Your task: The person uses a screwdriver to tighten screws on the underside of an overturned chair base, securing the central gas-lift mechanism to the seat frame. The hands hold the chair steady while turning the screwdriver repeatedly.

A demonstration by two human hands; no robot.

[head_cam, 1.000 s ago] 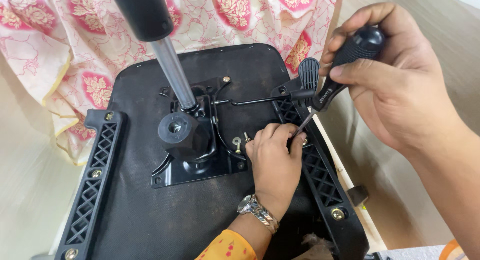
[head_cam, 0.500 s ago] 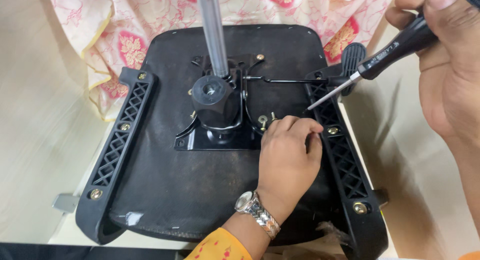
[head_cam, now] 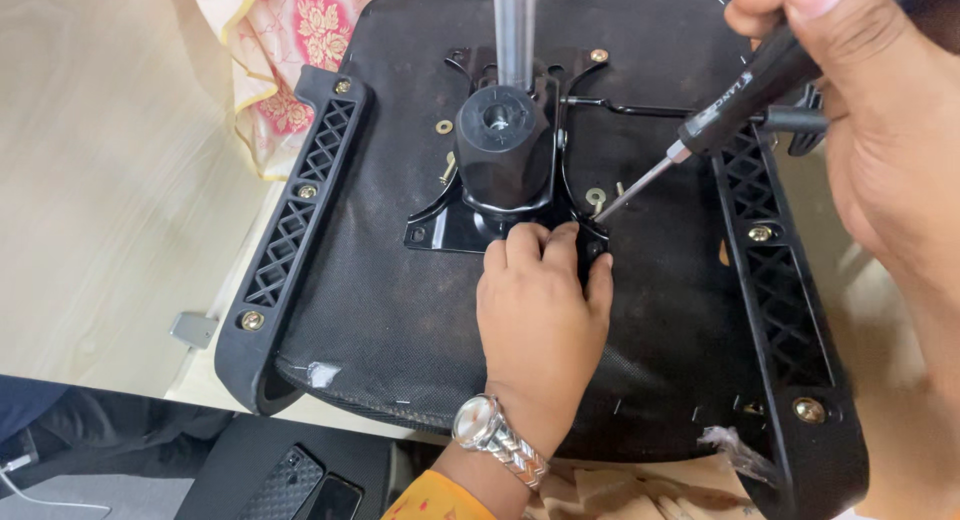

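Upside-down black fabric-covered chair seat (head_cam: 380,310) fills the frame, its black metal mounting plate (head_cam: 470,225) at centre. The left hand (head_cam: 540,325) presses fingertips on the plate's lower edge. At upper right, the right hand (head_cam: 880,130) is wrapped around a black-handled screwdriver (head_cam: 740,95), tip near a brass screw (head_cam: 597,197).

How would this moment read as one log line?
left hand: pressing mechanism plate | right hand: holding screwdriver, tip near loose screw | chair seat: upside down
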